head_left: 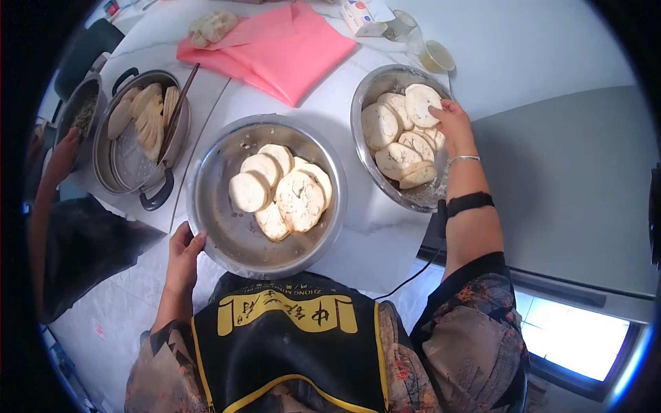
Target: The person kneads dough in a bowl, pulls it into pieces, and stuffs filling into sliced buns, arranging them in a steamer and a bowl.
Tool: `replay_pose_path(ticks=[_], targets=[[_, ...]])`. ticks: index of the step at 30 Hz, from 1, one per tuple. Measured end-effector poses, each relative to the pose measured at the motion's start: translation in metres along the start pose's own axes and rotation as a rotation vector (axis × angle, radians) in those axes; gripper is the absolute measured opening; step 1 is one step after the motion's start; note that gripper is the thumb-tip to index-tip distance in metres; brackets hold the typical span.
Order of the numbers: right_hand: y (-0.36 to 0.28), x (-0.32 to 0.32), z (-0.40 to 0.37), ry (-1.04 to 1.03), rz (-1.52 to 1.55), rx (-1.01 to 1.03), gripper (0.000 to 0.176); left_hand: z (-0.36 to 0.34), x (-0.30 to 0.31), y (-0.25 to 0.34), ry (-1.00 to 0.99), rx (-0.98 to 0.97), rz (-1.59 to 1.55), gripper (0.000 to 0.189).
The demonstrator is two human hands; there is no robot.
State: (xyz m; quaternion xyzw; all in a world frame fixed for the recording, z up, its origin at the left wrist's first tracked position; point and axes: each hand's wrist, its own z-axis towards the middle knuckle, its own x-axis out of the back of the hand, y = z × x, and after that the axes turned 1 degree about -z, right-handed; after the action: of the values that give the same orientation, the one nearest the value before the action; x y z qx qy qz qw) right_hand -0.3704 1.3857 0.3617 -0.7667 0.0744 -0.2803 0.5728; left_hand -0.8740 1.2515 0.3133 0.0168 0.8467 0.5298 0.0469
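My right hand (455, 126) reaches over the right metal bowl (359, 124), its thumb and fingers pinching the edge of a pale, flat dough round (421, 103). Several similar rounds, some specked with dark bits, lie under it in that bowl. In front of my body stands a wide metal bowl (224, 237), and my left hand (182, 258) grips its left rim. Inside this bowl, a group of overlapping dough rounds (300, 199) rests toward the middle and right, several of them dark-specked.
A two-handled steamer pan (124, 168) at left holds pale pieces and chopsticks (180, 110). Beyond the bowls lie a pink sheet (296, 51) and a dough lump (212, 29). Cups (436, 58) stand at the back right. Another person's hand (65, 148) is at far left.
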Motion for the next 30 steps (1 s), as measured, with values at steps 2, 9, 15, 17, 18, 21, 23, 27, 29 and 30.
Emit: replay_pose_path(ticks=[2, 9, 15, 17, 18, 21, 23, 27, 29, 30], targets=[[0.002, -0.009, 0.010, 0.020, -0.046, -0.079, 0.039, -0.001, -0.001, 0.000, 0.008, 0.011, 0.007, 0.026], [0.047, -0.008, 0.075, 0.020, -0.465, -0.038, 0.036, -0.003, -0.001, -0.002, 0.062, 0.018, 0.043, 0.028], [0.021, -0.008, 0.037, 0.002, -0.452, 0.344, 0.026, 0.000, 0.002, -0.004, 0.019, 0.030, -0.009, 0.030], [-0.022, -0.041, -0.033, -0.133, -0.656, 0.426, 0.022, 0.000, 0.003, -0.002, -0.001, 0.020, -0.030, 0.031], [-0.034, -0.061, -0.068, -0.230, -0.637, 0.347, 0.022, 0.001, 0.004, -0.005, -0.012, 0.017, -0.041, 0.031], [-0.033, -0.108, -0.145, -0.538, -0.584, 0.399, 0.028, 0.003, 0.007, -0.010, -0.031, 0.014, -0.074, 0.031], [-0.025, -0.131, -0.167, -0.684, -0.653, 0.416, 0.033, 0.002, 0.003, -0.004, -0.031, 0.013, -0.106, 0.026], [-0.013, -0.159, -0.175, -0.692, -0.904, 0.473, 0.038, 0.005, 0.010, -0.006, -0.080, 0.013, -0.063, 0.024], [-0.011, -0.163, -0.173, -0.676, -0.961, 0.467, 0.038, 0.006, 0.014, -0.004, -0.108, 0.020, -0.027, 0.024], [-0.008, -0.165, -0.172, -0.669, -0.989, 0.464, 0.038, 0.006, 0.015, -0.004, -0.121, 0.023, -0.009, 0.024]])
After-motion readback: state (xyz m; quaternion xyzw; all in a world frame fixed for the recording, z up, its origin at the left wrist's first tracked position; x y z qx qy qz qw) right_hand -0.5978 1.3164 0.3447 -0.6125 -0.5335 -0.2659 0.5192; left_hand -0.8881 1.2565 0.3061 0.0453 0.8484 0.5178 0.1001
